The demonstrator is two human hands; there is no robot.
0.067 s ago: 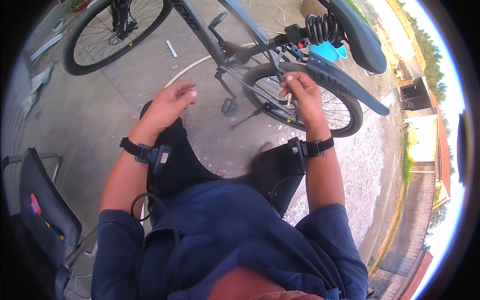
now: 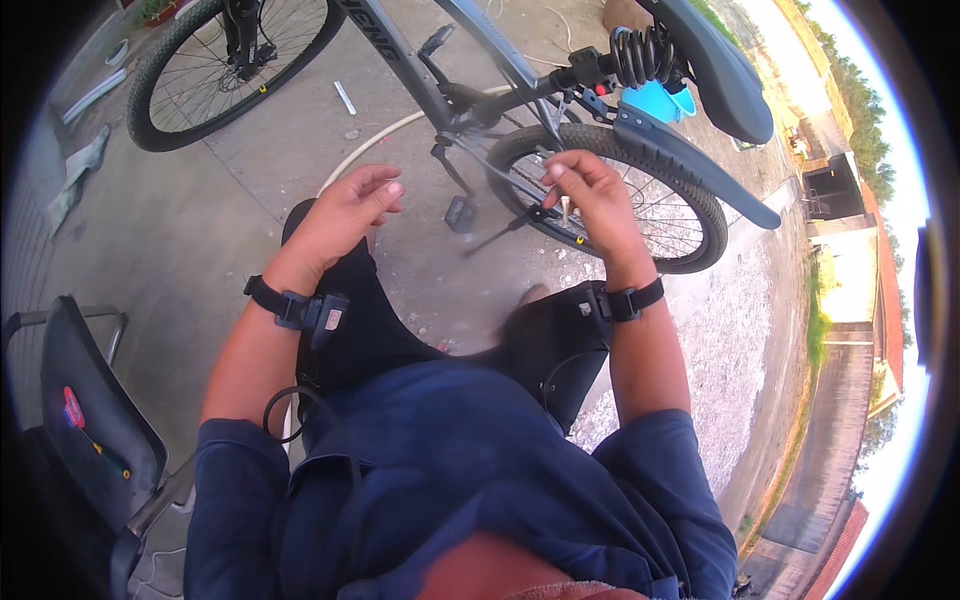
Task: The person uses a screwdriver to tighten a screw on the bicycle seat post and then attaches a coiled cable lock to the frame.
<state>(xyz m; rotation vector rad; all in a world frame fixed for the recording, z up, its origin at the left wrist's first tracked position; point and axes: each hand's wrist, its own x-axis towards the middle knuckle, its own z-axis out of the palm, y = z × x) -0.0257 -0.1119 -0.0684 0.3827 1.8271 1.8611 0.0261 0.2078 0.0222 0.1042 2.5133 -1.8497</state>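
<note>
A grey bicycle (image 2: 410, 85) stands in front of me, side on, its front wheel to the left. My right hand (image 2: 595, 200) hovers before the rear wheel (image 2: 685, 215), thumb and fingers pinched together. A small silvery metal piece (image 2: 565, 207) shows below the pinch; its exact kind is too small to tell. To the left, my left hand (image 2: 345, 222) is held above my knee with its fingers loosely bent and apart, nothing visible in it. Between the hands are a pedal (image 2: 460, 213) and the kickstand (image 2: 500, 235).
A dark chair (image 2: 95, 420) at the left bears a red-and-yellow item (image 2: 75, 408). Behind the rear wheel sits a blue basin (image 2: 660, 103). A pale hose (image 2: 375, 137) curves over the concrete. The black saddle (image 2: 715, 75) and rear mudguard (image 2: 690, 165) jut out at the right.
My right hand has shifted a little left and down, carrying the small metal piece with it. The left hand has drifted slightly right.
</note>
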